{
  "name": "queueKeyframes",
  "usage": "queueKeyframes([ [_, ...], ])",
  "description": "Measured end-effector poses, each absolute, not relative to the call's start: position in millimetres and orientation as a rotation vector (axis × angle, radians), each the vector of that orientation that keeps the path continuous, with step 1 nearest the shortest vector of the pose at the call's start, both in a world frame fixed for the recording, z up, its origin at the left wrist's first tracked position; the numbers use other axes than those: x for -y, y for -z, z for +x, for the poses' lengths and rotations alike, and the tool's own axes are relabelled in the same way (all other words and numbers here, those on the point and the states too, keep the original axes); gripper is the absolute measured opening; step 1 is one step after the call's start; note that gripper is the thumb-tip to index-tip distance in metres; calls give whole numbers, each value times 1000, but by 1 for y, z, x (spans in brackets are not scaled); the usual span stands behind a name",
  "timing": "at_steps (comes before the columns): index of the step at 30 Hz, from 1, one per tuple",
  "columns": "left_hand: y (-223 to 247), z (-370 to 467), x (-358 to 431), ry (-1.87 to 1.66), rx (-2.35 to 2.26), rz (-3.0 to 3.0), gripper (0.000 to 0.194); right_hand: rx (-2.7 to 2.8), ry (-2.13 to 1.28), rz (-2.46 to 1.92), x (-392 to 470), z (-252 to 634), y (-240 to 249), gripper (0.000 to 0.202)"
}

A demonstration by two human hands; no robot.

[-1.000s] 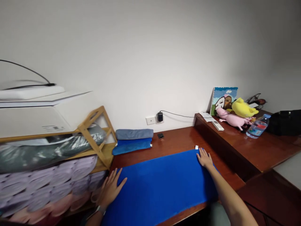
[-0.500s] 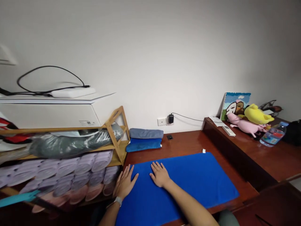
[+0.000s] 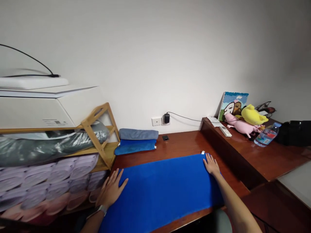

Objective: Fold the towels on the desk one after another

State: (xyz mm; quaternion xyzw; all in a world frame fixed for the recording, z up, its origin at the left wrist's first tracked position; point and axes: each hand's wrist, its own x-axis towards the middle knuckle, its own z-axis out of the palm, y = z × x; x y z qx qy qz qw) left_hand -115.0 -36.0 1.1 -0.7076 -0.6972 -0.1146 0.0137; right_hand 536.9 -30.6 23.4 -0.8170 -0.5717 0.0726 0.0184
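Observation:
A blue cloth [image 3: 160, 191] lies spread flat on the reddish-brown desk [image 3: 179, 143], with a small white tag at its far right corner. My left hand [image 3: 111, 190], wearing a watch, rests on the cloth's left edge with fingers spread. On the far right corner, beside the tag, my right hand [image 3: 212, 165] lies with its fingers apart. Neither hand holds anything. Behind the cloth, against the wall, a folded blue cloth [image 3: 137, 146] sits with a folded grey cloth [image 3: 138, 134] on it or just behind it.
At the left stands a wooden rack [image 3: 102, 152] with slippers, a plastic-wrapped bundle and a white box [image 3: 36, 111]. The raised surface at right holds a bottle [image 3: 267, 135], plush toys [image 3: 240, 125], a remote [image 3: 225, 131] and a picture. A charger [image 3: 167, 118] is plugged into the wall.
My right hand has moved right across the cloth, from near its middle to the far right corner. My left hand stays at the left edge. The view has shifted to the right.

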Motion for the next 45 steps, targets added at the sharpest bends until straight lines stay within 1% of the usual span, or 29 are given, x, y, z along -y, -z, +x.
queueKeyframes([
  [3,-3,-113,37,359,2182,-2214,78,1765,-232,-2550,31,550,-14,74],
  [6,-9,-113,39,372,2205,-2244,79,1737,-251,-2604,32,540,-21,72],
  [9,-21,-113,41,455,2212,-2270,80,1689,-41,-2586,42,499,-40,70],
  [11,-30,-107,46,519,2171,-2301,77,1807,61,-2419,55,450,-51,68],
  [12,-35,-101,51,545,2130,-2327,74,1933,37,-2284,64,419,-56,67],
  [14,-39,-82,63,579,2014,-2399,67,2128,-78,-2011,85,347,-62,65],
  [17,-33,-43,91,573,1771,-2560,60,2330,-288,-1647,115,239,-62,63],
  [19,-23,-23,109,539,1696,-2616,59,2392,-390,-1520,129,189,-58,63],
  [21,-14,-14,122,501,1746,-2596,58,2403,-439,-1494,135,167,-55,63],
  [23,-10,-15,128,483,1824,-2552,59,2374,-438,-1553,135,176,-53,64],
  [25,-11,-19,128,478,1846,-2547,60,2320,-404,-1675,130,212,-52,65],
  [32,-15,-22,122,491,1862,-2562,60,1926,-260,-2385,133,437,-44,68],
  [36,-15,-20,121,475,1855,-2568,60,1756,-243,-2565,151,529,-32,69],
  [40,-23,-23,120,431,1835,-2609,60,1748,-242,-2572,157,552,-30,69],
  [43,-25,-35,126,472,1773,-2613,58,1760,-154,-2560,158,534,-35,69],
  [45,-21,-48,138,531,1762,-2531,57,1814,-70,-2460,160,505,-40,67],
])
